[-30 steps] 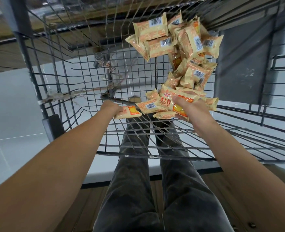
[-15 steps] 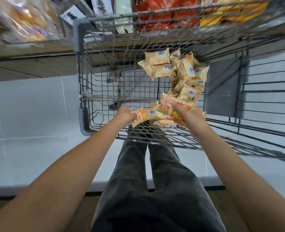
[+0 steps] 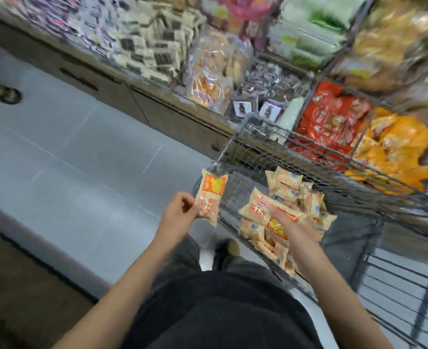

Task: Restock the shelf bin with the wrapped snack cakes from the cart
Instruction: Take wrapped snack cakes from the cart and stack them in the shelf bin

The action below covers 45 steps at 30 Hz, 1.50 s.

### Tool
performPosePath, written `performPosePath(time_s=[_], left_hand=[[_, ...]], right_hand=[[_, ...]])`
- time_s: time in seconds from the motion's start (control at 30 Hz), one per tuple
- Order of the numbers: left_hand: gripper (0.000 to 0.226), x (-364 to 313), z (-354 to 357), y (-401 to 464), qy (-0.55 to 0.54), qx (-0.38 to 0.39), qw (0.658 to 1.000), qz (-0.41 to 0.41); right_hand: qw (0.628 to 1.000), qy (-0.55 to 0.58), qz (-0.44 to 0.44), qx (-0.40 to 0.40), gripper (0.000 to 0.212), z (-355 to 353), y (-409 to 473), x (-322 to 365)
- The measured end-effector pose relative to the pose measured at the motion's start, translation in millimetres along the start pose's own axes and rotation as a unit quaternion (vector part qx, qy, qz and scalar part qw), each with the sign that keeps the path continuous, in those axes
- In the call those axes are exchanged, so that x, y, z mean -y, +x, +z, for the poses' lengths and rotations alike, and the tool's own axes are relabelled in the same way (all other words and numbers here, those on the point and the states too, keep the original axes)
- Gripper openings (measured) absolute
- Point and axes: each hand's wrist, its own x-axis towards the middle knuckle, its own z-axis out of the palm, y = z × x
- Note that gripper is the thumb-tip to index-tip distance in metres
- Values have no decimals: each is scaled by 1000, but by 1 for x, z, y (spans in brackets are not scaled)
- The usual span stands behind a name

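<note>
Head view, and the picture is smeared with blur, so fine print is out of reach. Biggest thing in shot is the grey tiled floor (image 3: pixel 77 157), filling the left half. Across the far side runs the shelf (image 3: pixel 172 96), its bins crammed with wrapped goods: pale packets at far left, red bags (image 3: pixel 331 122) and orange bags (image 3: pixel 394 147) at far right. Which bin is the one to restock, I cannot tell. Right of centre sits the wire cart (image 3: pixel 308 157), its far rim just beside the red and orange bags. Near edge of frame: dark trousers (image 3: pixel 220 311), both forearms reaching out, and one shoe (image 3: pixel 230 248) on the floor by the cart's near corner.

Down in the cart lies the pile of snack cakes (image 3: pixel 296 195), cream-and-orange wrappers heaped against each other on the cart's left side. Right hand (image 3: pixel 291 224) is in among them, lying over a long wrapped cake (image 3: pixel 258 210) on top of the heap; thumb and fingers look wrapped around it, so that grip is closed on the packet, though blur softens the fingertips.

Left hand (image 3: pixel 180 212) is out over the floor, just left of the cart's corner, well clear of the pile. Its grip pinches the lower edge of a single snack cake (image 3: pixel 209 195), thumb on the front face, and the packet stands nearly upright, orange patch at the top, tilted slightly right toward the cart.
</note>
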Motion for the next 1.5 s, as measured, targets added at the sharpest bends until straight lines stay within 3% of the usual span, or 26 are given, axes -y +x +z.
performPosePath(time_s=[0.17,0.3,0.4,0.57,0.7,0.97,1.1,1.23,1.5], left_hand=[[20,37,-72,-11,-77,-114,990,-43],[19,53,-152,1,-145,-157,976,-47],[18,63,-224,17,-157,-190,968,-43],[14,63,-329,49,-150,-203,967,-26],[19,41,-376,82,-141,-171,975,3],[18,-39,-372,166,-73,-71,992,76],[21,-97,-361,221,-36,-42,992,114],[21,-169,-345,290,1,-17,988,152],[7,-331,-274,415,41,16,980,194]], right_hand=[[993,-81,-34,73,33,77,-6,35],[983,-123,-46,126,11,167,14,52],[973,-165,-60,153,24,243,22,64],[963,-197,-85,165,34,343,23,79],[972,-156,-101,144,29,378,18,96],[992,-27,-113,41,19,382,55,147],[992,29,-122,15,26,379,98,183],[987,65,-148,-12,15,374,155,245],[977,84,-191,-49,17,325,250,394]])
